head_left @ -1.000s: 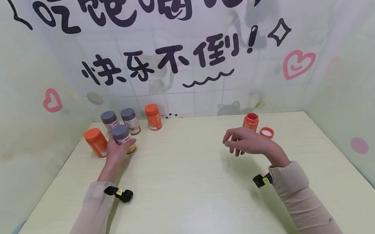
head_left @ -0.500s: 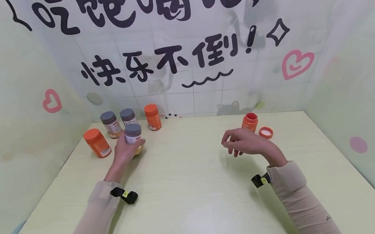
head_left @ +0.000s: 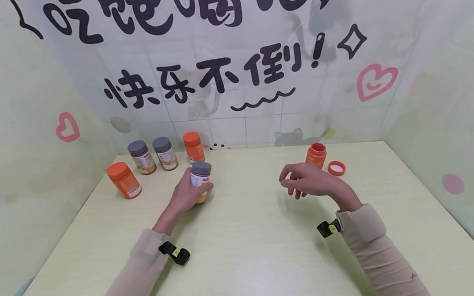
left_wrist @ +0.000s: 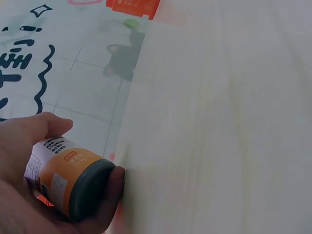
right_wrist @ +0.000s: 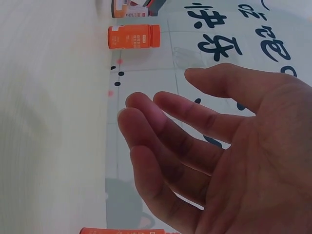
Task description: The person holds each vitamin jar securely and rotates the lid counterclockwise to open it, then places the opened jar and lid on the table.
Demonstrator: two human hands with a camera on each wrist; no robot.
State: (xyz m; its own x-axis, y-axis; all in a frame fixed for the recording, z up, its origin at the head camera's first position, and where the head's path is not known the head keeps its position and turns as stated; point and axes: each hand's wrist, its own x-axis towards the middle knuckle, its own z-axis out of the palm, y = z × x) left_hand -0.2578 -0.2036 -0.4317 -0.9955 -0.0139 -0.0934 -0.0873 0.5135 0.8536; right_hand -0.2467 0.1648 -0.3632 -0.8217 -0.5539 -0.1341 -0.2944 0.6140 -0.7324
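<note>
Table (head_left: 249,257): pale yellow-green top, walled on three sides by printed panels; all positions below taken from the open orange bottle (head_left: 317,155), which stands upright at the table's far right.

Left hand (head_left: 186,195): well to the left of the open bottle, nearer mid-table, fingers and thumb wrapped round a grey-capped jar (head_left: 200,180). The left wrist view shows the grip plainly, thumb over the label, cap (left_wrist: 90,187) still on. Whether the jar's base touches the table cannot be told.

Right hand (head_left: 309,179): just in front of the open bottle, raised off the table, fingers loosely spread and slightly bent, holding nothing.

Far left of the open bottle, by the back corner: two grey-capped jars (head_left: 153,154) side by side, an orange capped bottle (head_left: 194,147) beside them, another orange bottle (head_left: 123,179) further forward.

Smallest: orange lid (head_left: 336,167), lying inside-up, just right of the open bottle.

Judgement: the step in hand is carrying the jar toward the free hand. Next move likely calls for the right hand to close on the cap while the left steadies the body.
</note>
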